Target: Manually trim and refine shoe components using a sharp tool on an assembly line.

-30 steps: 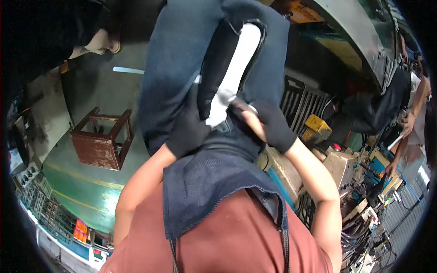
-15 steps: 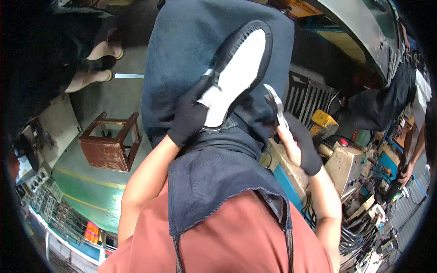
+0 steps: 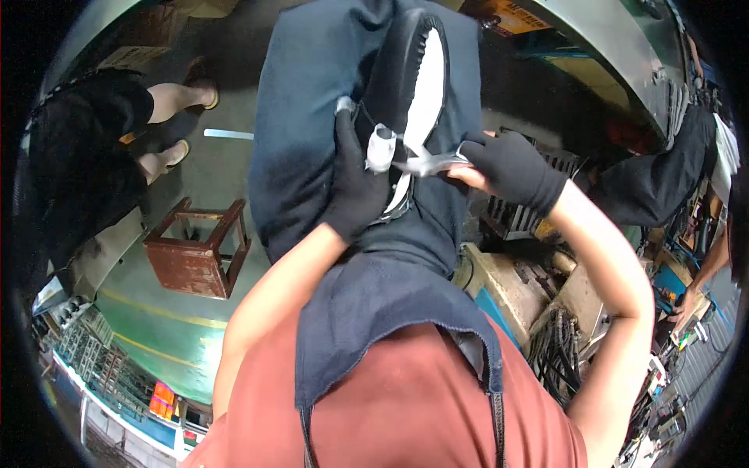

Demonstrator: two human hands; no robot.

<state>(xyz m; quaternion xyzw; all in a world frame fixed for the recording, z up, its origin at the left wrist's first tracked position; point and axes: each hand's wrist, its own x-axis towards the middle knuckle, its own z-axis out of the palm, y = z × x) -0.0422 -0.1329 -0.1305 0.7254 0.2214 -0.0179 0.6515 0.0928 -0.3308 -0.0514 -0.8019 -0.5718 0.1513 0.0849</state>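
Observation:
A black shoe upper with a white sole-side board (image 3: 425, 86) lies over my lap, toe pointing away and tilted so its black side faces left. My left hand (image 3: 355, 183), in a black fingerless glove, is closed around the heel half. White wrapping covers its thumb, which presses near the shoe's edge. In my gloved right hand (image 3: 511, 168) is a pair of metal pincers (image 3: 433, 163). Their blurred jaws reach the shoe's edge beside my left thumb; whether they grip the material cannot be made out.
A dark blue apron (image 3: 300, 93) covers my lap. On the left a brown wooden stool (image 3: 187, 265) stands on the floor, and another person's legs (image 3: 168, 105) show beyond it. A beige machine (image 3: 507, 288) with cables is close on my right. Another person's arm (image 3: 702, 281) appears at far right.
My right hand has brought the pincers left and up to the shoe's edge. The shoe has moved away from me and rolled, showing more of its black side.

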